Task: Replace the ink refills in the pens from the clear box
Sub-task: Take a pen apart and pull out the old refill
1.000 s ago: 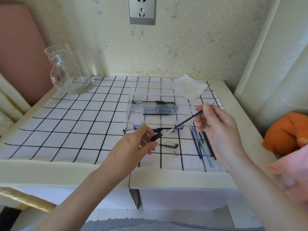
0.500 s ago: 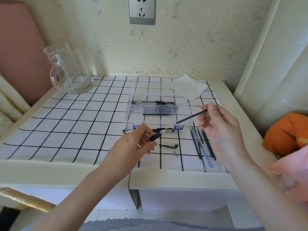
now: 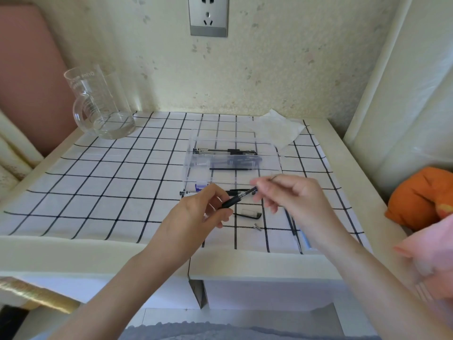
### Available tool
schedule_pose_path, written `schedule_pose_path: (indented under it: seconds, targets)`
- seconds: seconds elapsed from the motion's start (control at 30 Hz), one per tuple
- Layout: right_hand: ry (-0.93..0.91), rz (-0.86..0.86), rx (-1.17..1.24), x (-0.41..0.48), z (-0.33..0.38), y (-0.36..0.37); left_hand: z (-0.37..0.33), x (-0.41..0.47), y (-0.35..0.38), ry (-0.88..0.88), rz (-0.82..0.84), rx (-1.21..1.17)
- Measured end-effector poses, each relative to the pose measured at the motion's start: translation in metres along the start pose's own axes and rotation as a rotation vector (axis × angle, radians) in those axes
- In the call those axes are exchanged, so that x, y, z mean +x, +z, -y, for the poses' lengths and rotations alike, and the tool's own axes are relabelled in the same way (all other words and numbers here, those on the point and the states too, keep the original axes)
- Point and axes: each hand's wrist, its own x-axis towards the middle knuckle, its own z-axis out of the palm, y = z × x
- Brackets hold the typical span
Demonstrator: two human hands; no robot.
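My left hand [image 3: 196, 217] pinches a pen barrel [image 3: 239, 197] by its black grip, with the clear end pointing up and to the right. My right hand [image 3: 294, 200] is at that clear end, fingers closed on a thin ink refill. Most of the refill is hidden; only a thin dark end [image 3: 273, 177] shows above the fingers. Behind the hands stands the clear box [image 3: 193, 153], holding a few pens and a black refill [image 3: 232, 169]. Another pen [image 3: 193, 192] lies just in front of the box.
A pen cap [image 3: 247, 213] and a small metal tip [image 3: 256, 227] lie on the checked cloth under my hands. Loose refills [image 3: 294, 229] lie beside my right wrist. A glass beaker [image 3: 100, 106] stands back left and a tissue [image 3: 277, 128] back right. Orange and pink fabric [image 3: 421, 197] lies beyond the right edge.
My right hand has moved left and down toward the barrel, and the long black refill that stuck out between the hands has slid out of sight. The left hand has barely moved.
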Motion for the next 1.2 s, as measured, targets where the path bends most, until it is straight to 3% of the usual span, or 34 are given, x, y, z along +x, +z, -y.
schedule_pose_path:
  seconds: [0.07,0.23,0.53,0.6,0.83,1.2]
  targets:
    - [0.056,0.109,-0.213,-0.003,-0.001,0.004,0.001,0.001,0.000,-0.001,-0.004,0.004]
    - [0.119,0.059,-0.580,-0.006,-0.013,0.002,0.003,0.000,-0.001,-0.013,-0.002,0.022]
    - [0.059,0.115,-0.764,-0.010,-0.025,0.013,0.005,0.001,-0.003,0.005,-0.006,0.015]
    - [0.045,0.114,-0.743,-0.008,-0.023,0.011,0.005,0.002,-0.003,0.009,-0.008,0.009]
    - [0.021,-0.006,-0.168,-0.001,0.005,-0.011,0.006,0.001,-0.004,0.017,-0.020,0.020]
    - [-0.036,0.060,-0.199,-0.002,0.003,0.002,0.006,0.001,-0.001,0.068,-0.015,0.041]
